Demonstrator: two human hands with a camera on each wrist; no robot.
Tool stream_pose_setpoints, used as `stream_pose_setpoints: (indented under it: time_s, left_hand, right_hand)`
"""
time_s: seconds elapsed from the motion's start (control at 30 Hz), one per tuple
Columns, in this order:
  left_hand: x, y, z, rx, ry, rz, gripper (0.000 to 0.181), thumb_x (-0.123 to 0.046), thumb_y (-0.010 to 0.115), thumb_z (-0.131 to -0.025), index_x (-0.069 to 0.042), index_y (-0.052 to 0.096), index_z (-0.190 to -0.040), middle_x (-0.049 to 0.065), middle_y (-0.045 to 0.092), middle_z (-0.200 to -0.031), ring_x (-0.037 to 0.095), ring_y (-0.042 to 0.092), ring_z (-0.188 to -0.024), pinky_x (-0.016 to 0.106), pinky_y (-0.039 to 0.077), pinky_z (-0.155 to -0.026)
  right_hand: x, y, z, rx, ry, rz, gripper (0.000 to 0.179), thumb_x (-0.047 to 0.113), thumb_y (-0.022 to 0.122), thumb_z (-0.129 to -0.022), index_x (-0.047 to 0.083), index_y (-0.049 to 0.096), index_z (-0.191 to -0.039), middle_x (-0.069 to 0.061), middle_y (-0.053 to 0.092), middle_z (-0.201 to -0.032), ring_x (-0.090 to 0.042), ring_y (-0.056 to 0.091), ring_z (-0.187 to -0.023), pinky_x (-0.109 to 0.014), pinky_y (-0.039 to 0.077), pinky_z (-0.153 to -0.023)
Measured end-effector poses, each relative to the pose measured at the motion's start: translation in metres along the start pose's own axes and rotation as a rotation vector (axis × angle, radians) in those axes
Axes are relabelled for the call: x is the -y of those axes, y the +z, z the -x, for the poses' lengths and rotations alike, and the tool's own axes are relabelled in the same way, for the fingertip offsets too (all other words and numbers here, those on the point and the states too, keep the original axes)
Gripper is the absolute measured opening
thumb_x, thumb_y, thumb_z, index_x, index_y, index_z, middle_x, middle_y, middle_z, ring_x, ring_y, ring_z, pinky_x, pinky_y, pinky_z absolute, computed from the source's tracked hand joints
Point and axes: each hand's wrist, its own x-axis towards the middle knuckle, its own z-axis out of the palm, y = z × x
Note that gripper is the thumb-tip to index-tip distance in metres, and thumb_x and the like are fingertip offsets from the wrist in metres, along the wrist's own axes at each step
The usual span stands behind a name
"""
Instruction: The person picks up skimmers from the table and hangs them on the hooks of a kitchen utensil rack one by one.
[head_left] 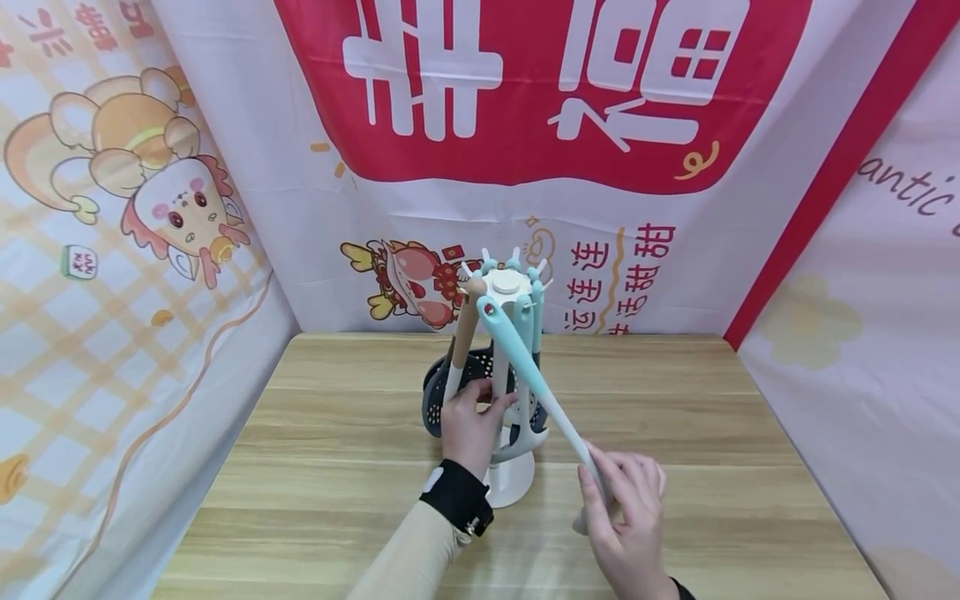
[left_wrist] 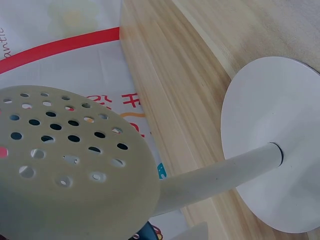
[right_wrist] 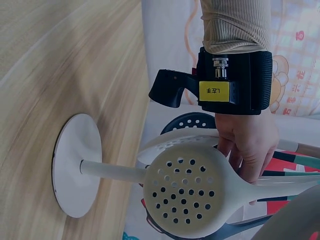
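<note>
A white rotating utensil stand (head_left: 512, 479) holds several kitchen utensils hung around its top. My left hand (head_left: 471, 429) reaches in among them and grips the stand's pole, its fingers partly hidden. With its fingers my right hand (head_left: 628, 508) holds a long kitchen utensil (head_left: 551, 400) by its lower end; it has a turquoise and white handle and a grey head mostly covered by the hand. That utensil leans diagonally, its holed handle end at the stand's top hooks. A pale skimmer (right_wrist: 182, 192) hangs before my left hand in the right wrist view.
A dark perforated utensil (head_left: 432, 404) hangs on the stand's left beside a brown-handled one (head_left: 465, 333). The stand's round base (left_wrist: 270, 110) rests on the wooden table (head_left: 337, 500). Printed cloth (head_left: 247, 83) surrounds the table behind and at both sides.
</note>
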Motion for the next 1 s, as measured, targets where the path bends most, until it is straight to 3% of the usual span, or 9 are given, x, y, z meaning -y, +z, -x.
stream_pose_setpoints:
  time_s: [1.0]
  left_hand:
    - [0.003,0.0025,-0.0001,0.0,-0.013,-0.033,0.028,-0.024,0.081,-0.079,-0.002,0.075,-0.093,0.009,0.077,-0.084,0.02,0.072,-0.074,0.042,0.061,-0.067]
  right_hand:
    - [-0.0017,0.0035,0.005,-0.012,-0.011,0.048,0.043,0.024,0.064,-0.095,-0.018,0.073,-0.096,-0.013,0.066,-0.075,-0.023,0.047,-0.076,-0.034,0.026,-0.087]
